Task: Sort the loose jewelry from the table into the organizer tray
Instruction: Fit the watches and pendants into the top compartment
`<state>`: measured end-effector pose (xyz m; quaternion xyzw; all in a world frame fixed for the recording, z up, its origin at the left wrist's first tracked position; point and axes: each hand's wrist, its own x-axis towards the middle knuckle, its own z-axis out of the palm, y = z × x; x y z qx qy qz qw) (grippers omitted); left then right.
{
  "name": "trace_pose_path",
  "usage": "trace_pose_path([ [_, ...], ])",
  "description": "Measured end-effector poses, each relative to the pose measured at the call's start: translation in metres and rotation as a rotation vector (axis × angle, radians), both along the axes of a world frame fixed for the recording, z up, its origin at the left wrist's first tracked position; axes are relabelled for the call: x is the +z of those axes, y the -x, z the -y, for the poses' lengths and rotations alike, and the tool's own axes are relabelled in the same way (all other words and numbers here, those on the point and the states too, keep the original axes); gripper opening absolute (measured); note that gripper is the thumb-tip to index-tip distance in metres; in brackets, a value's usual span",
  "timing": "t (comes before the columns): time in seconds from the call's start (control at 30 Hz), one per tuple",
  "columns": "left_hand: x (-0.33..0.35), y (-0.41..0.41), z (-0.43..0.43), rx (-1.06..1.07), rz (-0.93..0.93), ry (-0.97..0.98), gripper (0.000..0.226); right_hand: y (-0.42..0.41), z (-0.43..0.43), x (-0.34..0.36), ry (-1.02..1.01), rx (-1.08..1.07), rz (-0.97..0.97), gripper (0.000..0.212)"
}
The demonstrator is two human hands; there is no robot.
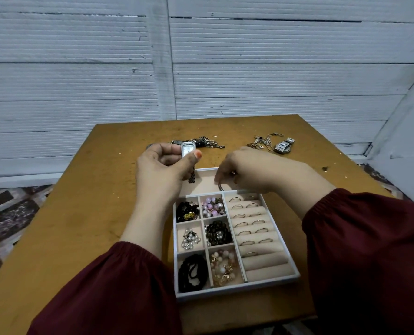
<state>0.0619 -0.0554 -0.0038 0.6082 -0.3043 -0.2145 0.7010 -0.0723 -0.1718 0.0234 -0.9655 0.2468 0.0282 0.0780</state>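
The white organizer tray (237, 290) lies on the wooden table (92, 213) in front of me. Its small compartments hold beaded bracelets and its right side has ring rolls with several rings. My left hand (162, 170) pinches a small rectangular silver watch (188, 150) above the tray's far left corner, its strap hanging down. My right hand (251, 170) hovers over the tray's long far compartment and holds a thin silver bangle (220, 186). Loose chains (206, 142) lie behind the left hand; a second heap of chains (264, 141) with a metal watch (284, 146) lies at the far right.
A white panelled wall stands right behind the table. A small dark bit (324, 169) lies near the table's right edge. A patterned rug (5, 213) covers the floor on the left.
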Motion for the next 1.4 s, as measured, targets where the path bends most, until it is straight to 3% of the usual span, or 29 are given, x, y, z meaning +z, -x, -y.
trace_pose_path([
  [0.23, 0.012, 0.005, 0.007, -0.14, -0.095, -0.033, 0.028, 0.009, 0.01, -0.008, -0.335, -0.26, 0.589, 0.043],
  [0.37, 0.018, 0.007, 0.01, -0.18, -0.023, -0.113, 0.022, 0.008, 0.009, -0.018, -0.452, -0.314, 0.768, 0.037],
  [0.67, 0.018, 0.005, 0.018, -0.357, -0.107, -0.283, 0.006, 0.008, 0.009, -0.022, -0.571, -0.321, 0.857, 0.026],
  [0.77, 0.015, 0.007, 0.023, -0.356, -0.101, -0.311, 0.013, 0.012, 0.011, -0.023, -0.587, -0.377, 0.963, 0.025],
  [0.9, 0.012, 0.009, 0.028, -0.295, 0.071, -0.374, 0.03, 0.013, 0.013, -0.036, -0.648, -0.464, 1.024, 0.03],
  [1.1, 0.013, 0.007, 0.03, -0.269, 0.211, -0.424, 0.023, 0.017, 0.013, -0.049, -0.596, -0.508, 0.926, 0.026],
  [1.27, 0.009, 0.009, 0.027, -0.315, 0.126, -0.482, 0.021, 0.018, 0.014, -0.053, -0.528, -0.539, 0.877, 0.024],
  [1.4, 0.005, 0.006, 0.027, -0.322, 0.095, -0.532, 0.018, 0.023, 0.015, -0.054, -0.354, -0.553, 0.771, 0.026],
])
